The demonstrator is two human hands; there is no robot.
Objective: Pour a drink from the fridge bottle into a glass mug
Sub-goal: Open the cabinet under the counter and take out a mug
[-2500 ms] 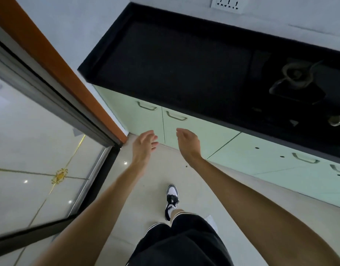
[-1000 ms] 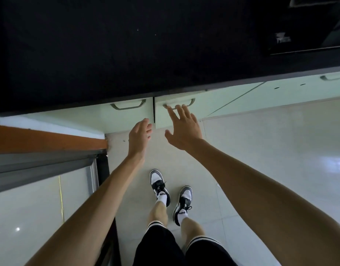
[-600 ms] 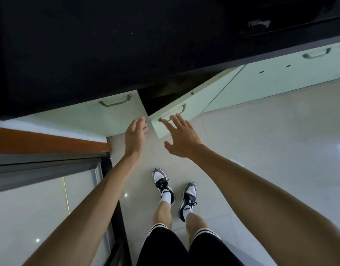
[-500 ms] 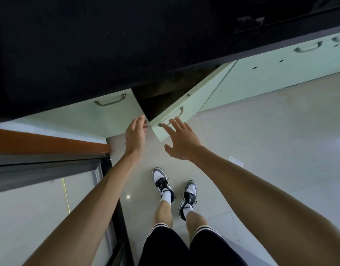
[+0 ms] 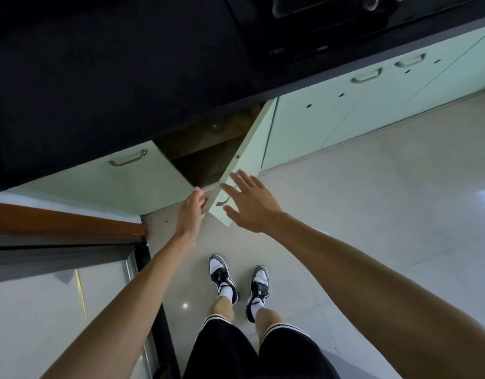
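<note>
Pale green cabinet door (image 5: 252,149) under the black countertop (image 5: 99,77) stands open, hinge side far right, free edge pointing at the person. Right hand (image 5: 249,206): fingers straight and spread wide on the door's outer face beside the curved metal handle (image 5: 224,201), holding nothing. Left hand (image 5: 190,212): fingers loosely bent at the door's free edge, nothing held. Cabinet interior (image 5: 197,151) is dark. Fridge bottle and glass mug: cannot make out either, so position and axis unknown. Black-and-white sneakers (image 5: 223,277) on pale tile floor (image 5: 372,201).

Both arms reach forward, right grip (image 5: 249,207) splayed flat, left grip (image 5: 190,213) seemingly relaxed, fingers loosely extended.
</note>
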